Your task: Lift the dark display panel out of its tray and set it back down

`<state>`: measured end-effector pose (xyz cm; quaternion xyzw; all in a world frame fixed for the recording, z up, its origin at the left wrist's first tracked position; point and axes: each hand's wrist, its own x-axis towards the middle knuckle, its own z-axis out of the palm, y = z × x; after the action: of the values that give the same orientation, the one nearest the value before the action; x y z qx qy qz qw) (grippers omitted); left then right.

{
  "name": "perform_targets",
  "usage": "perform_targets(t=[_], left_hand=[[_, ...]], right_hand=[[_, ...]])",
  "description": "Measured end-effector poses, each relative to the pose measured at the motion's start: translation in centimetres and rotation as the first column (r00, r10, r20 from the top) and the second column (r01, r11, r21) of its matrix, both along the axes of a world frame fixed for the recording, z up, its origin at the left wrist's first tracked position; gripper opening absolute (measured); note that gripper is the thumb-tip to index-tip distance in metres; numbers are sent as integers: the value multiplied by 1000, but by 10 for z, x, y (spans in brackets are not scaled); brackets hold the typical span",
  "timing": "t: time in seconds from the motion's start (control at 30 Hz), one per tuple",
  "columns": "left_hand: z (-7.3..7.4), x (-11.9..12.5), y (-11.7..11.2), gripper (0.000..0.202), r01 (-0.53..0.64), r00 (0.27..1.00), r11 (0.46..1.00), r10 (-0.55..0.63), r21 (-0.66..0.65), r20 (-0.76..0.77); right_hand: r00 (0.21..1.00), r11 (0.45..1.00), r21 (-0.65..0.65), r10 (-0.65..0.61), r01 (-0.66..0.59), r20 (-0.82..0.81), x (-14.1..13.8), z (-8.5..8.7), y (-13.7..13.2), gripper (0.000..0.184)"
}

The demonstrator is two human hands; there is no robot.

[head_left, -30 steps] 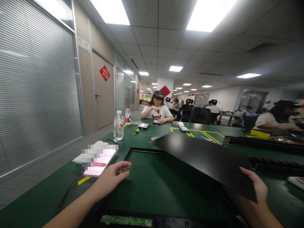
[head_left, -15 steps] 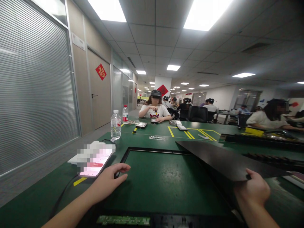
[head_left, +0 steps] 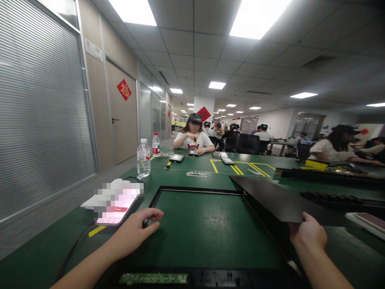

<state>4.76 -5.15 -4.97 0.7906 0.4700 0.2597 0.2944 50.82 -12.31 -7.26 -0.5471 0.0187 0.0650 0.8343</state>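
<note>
A large rectangular black frame (head_left: 200, 190) lies on the green table, with a green circuit board (head_left: 153, 278) on its near side. Over the frame's left side rests my left hand (head_left: 141, 224), its thumb and fingers apart; how firmly it touches the frame, I cannot tell. My right hand (head_left: 309, 233) is closed on the near edge of a thin, dark flat panel (head_left: 270, 198). That panel is tilted above the frame's right side and hides part of it. The fingers beneath the panel are hidden.
To the left lie a lit phone (head_left: 116, 210), a white packet (head_left: 105, 192) and a cable. Two bottles, one a clear bottle (head_left: 143, 158), stand further back. Long black parts (head_left: 325, 178) and another phone (head_left: 367, 220) are at right. A person (head_left: 194, 138) sits opposite, with hard drives nearby.
My right hand has moved left with the panel, uncovering more of the phone at right. The left hand stays at the frame's left side. The whole view has shifted slightly.
</note>
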Motion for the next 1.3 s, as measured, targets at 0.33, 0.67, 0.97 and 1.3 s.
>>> perform_targets(t=[0.33, 0.67, 0.97, 1.3], left_hand=[[-4, 0, 0, 31, 8, 1000, 1000, -8, -5, 24], [-9, 2, 0, 31, 22, 1000, 1000, -22, 12, 8], [-4, 2, -2, 31, 31, 999, 1000, -30, -7, 20], [-10, -5, 3, 32, 35, 998, 999, -34, -8, 44]], right_hand=[[977, 989, 129, 101, -78, -186, 18, -12, -3, 27], [964, 986, 132, 134, -106, -231, 20, -14, 0, 31], [943, 983, 173, 117, -65, -311, 13, -9, -3, 31], [940, 977, 197, 145, -86, -309, 8, 2, -2, 24]])
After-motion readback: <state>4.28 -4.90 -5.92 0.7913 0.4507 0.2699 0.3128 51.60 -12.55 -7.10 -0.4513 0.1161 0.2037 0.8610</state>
